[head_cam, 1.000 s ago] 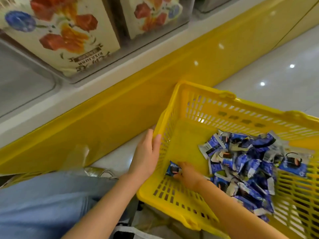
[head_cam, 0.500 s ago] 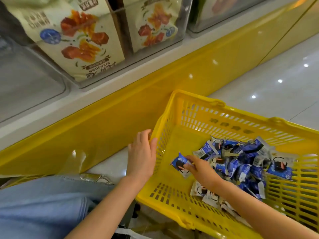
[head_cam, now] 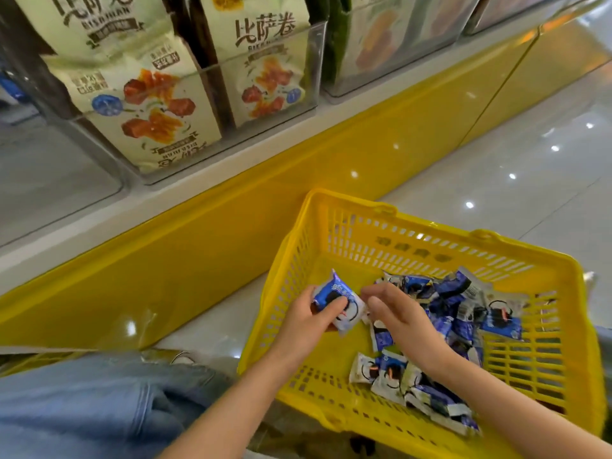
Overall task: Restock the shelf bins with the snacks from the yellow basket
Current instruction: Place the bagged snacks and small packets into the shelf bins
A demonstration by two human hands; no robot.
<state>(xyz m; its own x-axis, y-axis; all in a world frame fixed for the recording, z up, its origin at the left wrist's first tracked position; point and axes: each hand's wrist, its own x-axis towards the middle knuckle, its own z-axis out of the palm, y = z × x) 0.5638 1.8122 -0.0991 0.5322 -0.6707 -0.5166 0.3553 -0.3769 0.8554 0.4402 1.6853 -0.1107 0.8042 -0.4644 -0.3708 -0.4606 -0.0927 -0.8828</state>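
Small blue-and-white foil snack packet (head_cam: 338,301): held over the near-left corner of the basket, above its floor. Long axis runs far-left to near-right, with one pointed corner aimed at the shelf.

Left hand (head_cam: 306,323) grips it, thumb laid across the printed face and fingers curled beneath.

Right hand (head_cam: 395,314) just right of the packet, fingers loosely curled, thumb and forefinger tips drawn close. Cannot tell whether they touch its edge.

Heap of like packets (head_cam: 460,313) fills the right and near side of the yellow slotted plastic basket (head_cam: 430,228). Bare basket floor at far left.

Beyond the basket: yellow glossy base panel (head_cam: 198,246), white ledge, then clear acrylic shelf bins (head_cam: 316,64) holding cream snack bags (head_cam: 152,107). Open polished floor (head_cam: 503,167) to the far right.
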